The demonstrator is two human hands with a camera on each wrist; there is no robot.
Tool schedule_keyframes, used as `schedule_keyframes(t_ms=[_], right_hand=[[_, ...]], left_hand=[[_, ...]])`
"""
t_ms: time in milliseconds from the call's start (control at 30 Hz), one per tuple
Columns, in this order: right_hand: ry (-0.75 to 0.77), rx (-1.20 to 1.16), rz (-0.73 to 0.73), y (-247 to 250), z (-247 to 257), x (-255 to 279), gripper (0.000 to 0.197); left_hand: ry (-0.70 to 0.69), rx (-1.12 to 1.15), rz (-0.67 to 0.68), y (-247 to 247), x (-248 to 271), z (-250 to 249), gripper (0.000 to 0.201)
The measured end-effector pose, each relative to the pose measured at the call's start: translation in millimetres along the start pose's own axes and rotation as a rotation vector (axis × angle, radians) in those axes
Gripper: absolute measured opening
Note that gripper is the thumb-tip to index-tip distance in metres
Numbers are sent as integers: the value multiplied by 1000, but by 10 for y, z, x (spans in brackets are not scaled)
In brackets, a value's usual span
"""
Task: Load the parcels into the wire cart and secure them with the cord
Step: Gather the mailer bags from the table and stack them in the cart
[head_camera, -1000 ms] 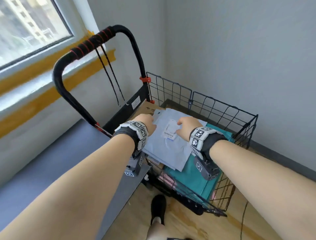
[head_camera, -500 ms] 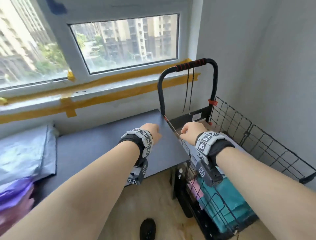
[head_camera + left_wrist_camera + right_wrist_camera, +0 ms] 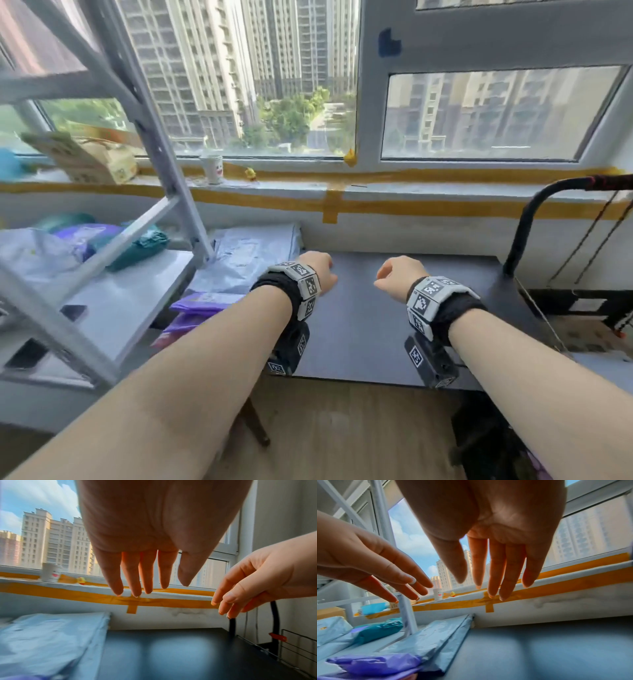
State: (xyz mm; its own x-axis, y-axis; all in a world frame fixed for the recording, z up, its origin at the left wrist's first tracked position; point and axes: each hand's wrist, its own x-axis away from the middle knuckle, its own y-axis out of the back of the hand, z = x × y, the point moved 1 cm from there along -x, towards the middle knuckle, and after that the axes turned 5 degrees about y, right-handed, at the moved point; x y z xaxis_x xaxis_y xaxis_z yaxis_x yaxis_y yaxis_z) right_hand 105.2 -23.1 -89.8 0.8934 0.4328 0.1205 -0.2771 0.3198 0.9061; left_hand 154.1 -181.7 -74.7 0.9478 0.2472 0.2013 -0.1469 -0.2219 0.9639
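Observation:
Both my hands hover empty over the dark table (image 3: 376, 329), fingers straight and relaxed: left hand (image 3: 318, 270), right hand (image 3: 397, 277). The wrist views show the left hand (image 3: 145, 574) and right hand (image 3: 491, 568) with nothing in them. A stack of grey-blue parcel bags (image 3: 253, 253) lies at the table's left end, just left of my left hand. Purple parcels (image 3: 202, 301) lie in front of them. A teal parcel (image 3: 140, 246) rests on the white shelf. The cart's black handle (image 3: 534, 219) with the hanging cord (image 3: 596, 236) stands at the far right.
A white metal rack (image 3: 113, 308) with a slanted post stands at the left, a phone (image 3: 73, 311) on its shelf. The window sill holds a paper cup (image 3: 212, 169) and a cardboard box (image 3: 89, 161). Wooden floor (image 3: 342, 428) lies below the table.
My view has swung left from the cart to the table. Both hands let go of the grey parcel in the cart and now hang empty above the table.

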Motion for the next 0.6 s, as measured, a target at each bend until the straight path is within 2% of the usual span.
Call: schedule_keyframes(t_ms=[133,300,433,533,600], right_hand=[[55,-42,7,-375,745,-367,23],[69,-46,52,-653,1320,-686,22],[68,-44,75,-749,1578,-948,23],[61,-32,96,-863,1679,-1186,27],[40,-26,108,-938,1708,-1352,30]], left_hand=[[82,-2,-28,233,-85,910,40],[170,35,-6,449,-201,1732,43],[222,61,6,486,-345,2176,43],[246,42,46,456,-498,2412,28],[271,34,79,447,-594,2522,31]])
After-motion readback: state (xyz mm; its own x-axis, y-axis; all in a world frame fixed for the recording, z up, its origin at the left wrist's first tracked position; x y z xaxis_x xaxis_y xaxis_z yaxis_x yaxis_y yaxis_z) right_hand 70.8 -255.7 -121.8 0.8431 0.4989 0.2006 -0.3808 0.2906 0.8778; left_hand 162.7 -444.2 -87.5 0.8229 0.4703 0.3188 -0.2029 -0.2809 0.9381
